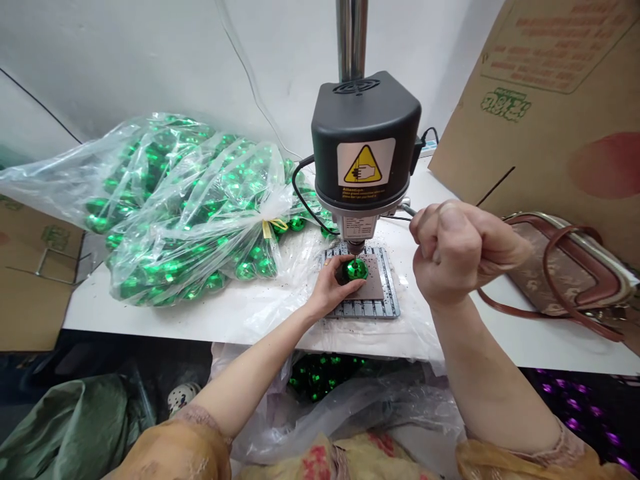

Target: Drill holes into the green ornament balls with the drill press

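A shiny green faceted ball (357,269) sits under the bit of a black bench drill press (367,127). My left hand (334,283) is closed around the ball's left side, thumb in front and fingers behind. Beneath it is a brown board (373,287) on the slotted metal base (391,303), with dark specks scattered about. My right hand (450,250) is raised to the right of the drill head, in a fist around the end of the feed lever (407,209); most of the lever's grip is hidden by the fingers.
A large clear plastic bag (195,207) full of green balls lies on the white table (165,317) at left. At right are a brown handbag (565,267) and a tall cardboard box (545,133). More green balls (325,373) sit below the table edge, purple ones (575,403) at lower right.
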Tool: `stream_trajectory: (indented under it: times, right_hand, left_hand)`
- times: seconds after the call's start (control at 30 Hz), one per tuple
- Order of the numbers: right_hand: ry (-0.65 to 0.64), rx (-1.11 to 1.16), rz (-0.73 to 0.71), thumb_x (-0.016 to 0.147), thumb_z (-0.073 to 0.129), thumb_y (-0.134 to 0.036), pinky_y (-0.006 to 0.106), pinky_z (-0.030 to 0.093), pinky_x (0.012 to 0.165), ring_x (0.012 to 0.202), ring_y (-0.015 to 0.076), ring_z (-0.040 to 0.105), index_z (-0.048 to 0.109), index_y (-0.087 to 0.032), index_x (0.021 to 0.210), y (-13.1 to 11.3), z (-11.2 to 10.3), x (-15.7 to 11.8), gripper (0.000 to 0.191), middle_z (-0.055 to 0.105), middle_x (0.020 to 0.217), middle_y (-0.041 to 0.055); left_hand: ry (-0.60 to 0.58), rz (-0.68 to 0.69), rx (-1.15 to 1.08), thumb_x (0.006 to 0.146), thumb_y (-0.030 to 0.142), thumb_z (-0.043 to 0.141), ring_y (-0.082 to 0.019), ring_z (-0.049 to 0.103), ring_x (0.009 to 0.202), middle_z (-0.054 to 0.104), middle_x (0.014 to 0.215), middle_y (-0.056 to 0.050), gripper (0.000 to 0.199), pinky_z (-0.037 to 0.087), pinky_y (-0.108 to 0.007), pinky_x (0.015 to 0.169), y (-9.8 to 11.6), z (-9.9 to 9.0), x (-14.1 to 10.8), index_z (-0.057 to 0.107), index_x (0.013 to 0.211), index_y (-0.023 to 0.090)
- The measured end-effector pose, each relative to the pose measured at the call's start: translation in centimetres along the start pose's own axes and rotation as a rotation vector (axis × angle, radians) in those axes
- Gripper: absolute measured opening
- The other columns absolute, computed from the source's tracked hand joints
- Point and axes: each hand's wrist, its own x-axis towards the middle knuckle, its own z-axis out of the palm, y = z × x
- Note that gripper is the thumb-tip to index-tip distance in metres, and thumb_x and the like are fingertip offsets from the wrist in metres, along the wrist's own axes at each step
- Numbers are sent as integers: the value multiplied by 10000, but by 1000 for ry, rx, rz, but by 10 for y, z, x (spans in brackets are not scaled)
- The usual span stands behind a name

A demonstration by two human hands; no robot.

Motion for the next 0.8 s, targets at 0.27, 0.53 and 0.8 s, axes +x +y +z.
stream_trajectory:
  times: [0.27, 0.53, 0.8]
  right_hand:
    - [17, 47, -192, 809, 558, -129, 243, 214, 407, 392, 27, 246, 152, -163, 533, 10, 0, -7, 492, 212, 453, -63]
    - [-8, 99, -258, 763, 531, -90, 241, 253, 409, 393, 30, 242, 155, -171, 543, 17, -4, -12, 444, 222, 468, -59]
    - [-13, 56, -238, 771, 543, -96, 245, 255, 407, 387, 28, 260, 182, -167, 509, 10, -3, -13, 452, 245, 454, -56]
  left_hand:
    - [-3, 29, 8, 713, 370, 832, -274, 602, 1138, 643, 1173, -95, 542, 466, -439, 1023, 1, 0, 0, 594, 1171, 205]
    - [-2, 19, 33, 709, 364, 831, -268, 602, 1124, 641, 1163, -87, 536, 462, -435, 1013, 1, 0, 0, 595, 1165, 211]
    - [11, 8, 37, 709, 342, 829, -268, 599, 1123, 637, 1163, -89, 529, 465, -425, 1003, 7, 1, -1, 591, 1160, 203]
